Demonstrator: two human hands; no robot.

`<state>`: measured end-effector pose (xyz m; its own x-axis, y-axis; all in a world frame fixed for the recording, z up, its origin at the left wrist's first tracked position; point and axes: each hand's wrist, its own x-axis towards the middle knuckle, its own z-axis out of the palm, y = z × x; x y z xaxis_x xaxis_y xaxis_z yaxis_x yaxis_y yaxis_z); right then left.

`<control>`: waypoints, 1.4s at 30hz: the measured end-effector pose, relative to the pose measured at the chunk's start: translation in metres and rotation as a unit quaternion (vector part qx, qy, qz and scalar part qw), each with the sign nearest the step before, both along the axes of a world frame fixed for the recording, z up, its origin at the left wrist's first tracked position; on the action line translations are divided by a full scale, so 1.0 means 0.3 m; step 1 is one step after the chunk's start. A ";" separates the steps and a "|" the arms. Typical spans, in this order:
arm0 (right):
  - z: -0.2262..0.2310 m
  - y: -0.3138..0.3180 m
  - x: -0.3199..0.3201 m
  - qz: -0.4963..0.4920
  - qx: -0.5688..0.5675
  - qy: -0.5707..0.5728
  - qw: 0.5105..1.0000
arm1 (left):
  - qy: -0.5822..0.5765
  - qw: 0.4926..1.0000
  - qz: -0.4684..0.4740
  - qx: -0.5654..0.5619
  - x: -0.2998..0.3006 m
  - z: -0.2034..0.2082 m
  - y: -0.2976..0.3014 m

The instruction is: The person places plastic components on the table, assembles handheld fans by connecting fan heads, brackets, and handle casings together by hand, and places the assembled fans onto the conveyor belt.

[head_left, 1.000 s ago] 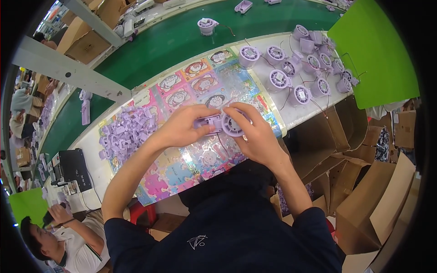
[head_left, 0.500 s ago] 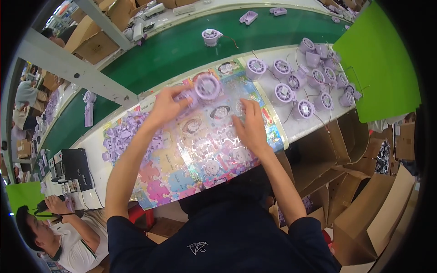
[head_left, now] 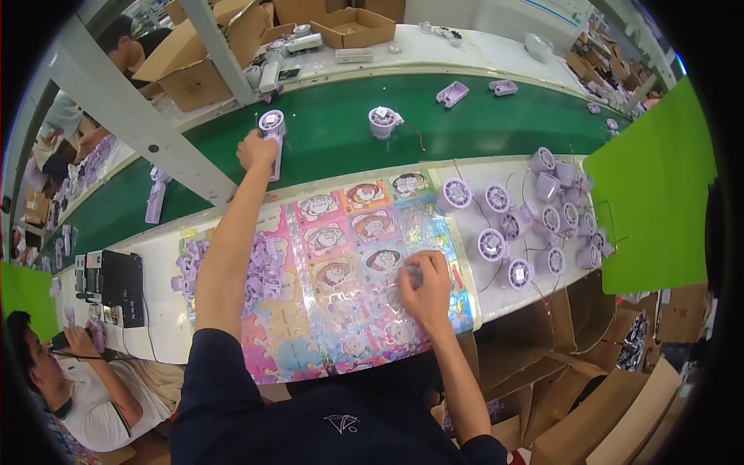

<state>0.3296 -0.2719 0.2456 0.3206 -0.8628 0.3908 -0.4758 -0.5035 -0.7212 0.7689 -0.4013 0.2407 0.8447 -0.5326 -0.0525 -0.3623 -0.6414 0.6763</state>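
I read set-down: left hand [head_left: 258, 151] at the lilac fan [head_left: 276, 161] on the green belt [head_left: 329, 139], pinch unclear; right hand [head_left: 426, 288] curled, contents unclear; next calls for clean let-go.

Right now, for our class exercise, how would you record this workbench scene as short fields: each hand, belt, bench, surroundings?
Left hand: at a long-handled lilac unit over the green belt; grip unclear
Right hand: above the patterned sheet, fingers curled; whether they hold anything is unclear
Belt: also carries a round lilac part with a wire, and lilac shells
Bench left: small lilac pieces, heaped
Bench right: wired lilac housings, grouped
Surroundings: bright green panel at right; person in a white top at lower left
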 end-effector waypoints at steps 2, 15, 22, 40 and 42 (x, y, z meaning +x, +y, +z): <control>0.012 -0.002 0.010 0.000 -0.018 0.012 1.000 | -0.272 0.951 0.128 -0.071 -0.086 0.054 -0.023; 0.000 -0.006 0.027 0.000 -0.019 0.010 1.000 | -0.235 0.900 -0.355 -0.096 -0.666 0.006 -0.264; -0.002 -0.007 0.007 -0.015 -0.017 -0.005 1.000 | -0.133 0.900 -0.329 -0.253 -0.731 0.127 0.214; 0.047 0.061 0.583 0.348 0.017 0.037 0.937 | -0.217 0.923 -0.232 -0.218 -0.806 0.084 1.158; 0.029 0.068 0.598 0.346 0.007 0.009 0.938 | -0.216 0.927 -0.218 -0.217 -0.807 0.075 1.163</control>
